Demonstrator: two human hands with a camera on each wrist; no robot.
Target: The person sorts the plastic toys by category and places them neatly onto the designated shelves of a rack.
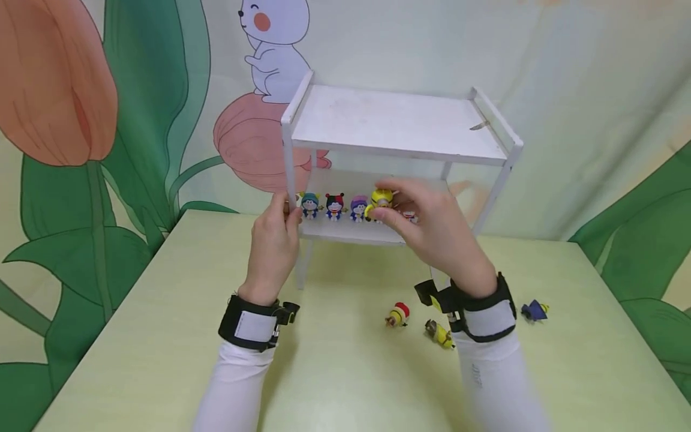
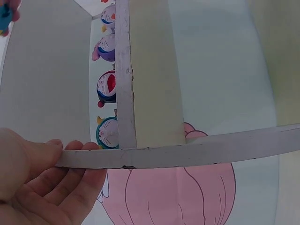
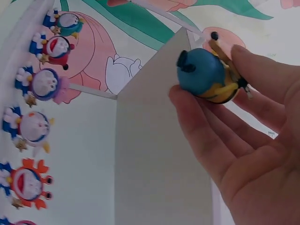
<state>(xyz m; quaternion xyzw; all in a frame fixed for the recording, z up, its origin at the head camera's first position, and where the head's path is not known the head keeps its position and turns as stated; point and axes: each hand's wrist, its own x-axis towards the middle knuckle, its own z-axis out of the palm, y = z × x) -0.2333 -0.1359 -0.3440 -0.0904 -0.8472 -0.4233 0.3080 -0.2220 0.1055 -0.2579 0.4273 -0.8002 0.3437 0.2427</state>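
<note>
My left hand (image 1: pixel 272 246) grips the left front post (image 2: pixel 154 157) of a small white two-tier shelf (image 1: pixel 394 117), thumb on one side and fingers on the other. My right hand (image 1: pixel 439 225) pinches a small yellow figurine (image 3: pixel 204 75) with a blue underside between thumb and fingers, in front of the lower tier. A row of small blue-and-white cat figurines with different hats stands along that tier, among them one in a teal hat (image 1: pixel 310 206), one in a red-and-black hat (image 1: pixel 335 207) and one in a purple hat (image 2: pixel 107 48). In the head view the yellow figurine and right hand partly cover others.
On the table (image 1: pixel 345 372) lie a yellow figurine with a red top (image 1: pixel 397 314), a yellow-and-brown one (image 1: pixel 439 333) and a dark blue one (image 1: pixel 534 311). A printed curtain (image 1: pixel 583 120) hangs behind the shelf.
</note>
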